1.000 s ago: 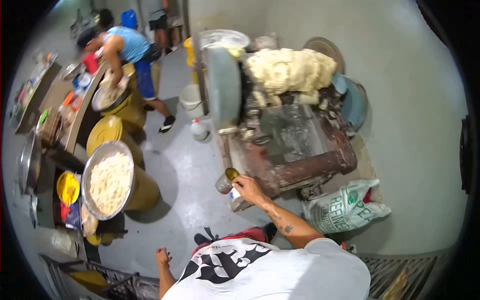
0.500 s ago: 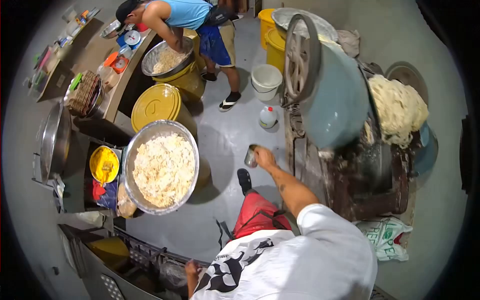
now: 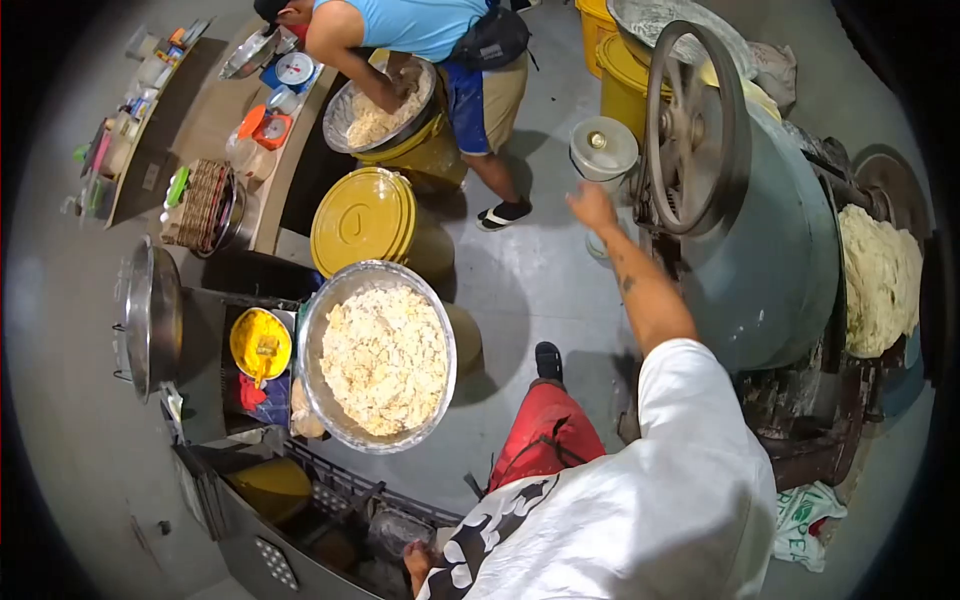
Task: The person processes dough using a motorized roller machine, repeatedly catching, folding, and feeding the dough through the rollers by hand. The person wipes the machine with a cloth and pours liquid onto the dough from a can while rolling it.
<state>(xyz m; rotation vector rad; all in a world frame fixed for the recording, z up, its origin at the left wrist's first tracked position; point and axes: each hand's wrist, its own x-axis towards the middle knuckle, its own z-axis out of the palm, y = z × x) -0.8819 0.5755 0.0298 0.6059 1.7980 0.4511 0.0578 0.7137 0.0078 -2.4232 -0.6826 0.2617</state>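
My right hand [image 3: 592, 208] reaches forward over the floor, just in front of a white bucket [image 3: 604, 170]. Its fingers are apart and I see nothing in them. A small round metal cup [image 3: 597, 140] shows at the bucket's mouth, beyond my fingertips. Low in the view, my left hand [image 3: 417, 558] hangs beside my shirt, loosely open and apparently empty. A wide metal bowl [image 3: 312, 355] of crumbly pale dough [image 3: 385, 360] stands to the left, touched by neither hand.
A co-worker [image 3: 420, 28] bends over another dough bowl [image 3: 340, 125]. Nearby is a lidded yellow barrel [image 3: 360, 222]. At right stands a large mixer [image 3: 765, 240] with a spoked wheel [image 3: 690, 125] and a dough mass [image 3: 878, 280]. A counter [image 3: 290, 165] runs along the left.
The view has swung away from the machine's front edge. My right hand has moved forward to the bucket and let go of the metal cup. The co-worker still works in the bowl.
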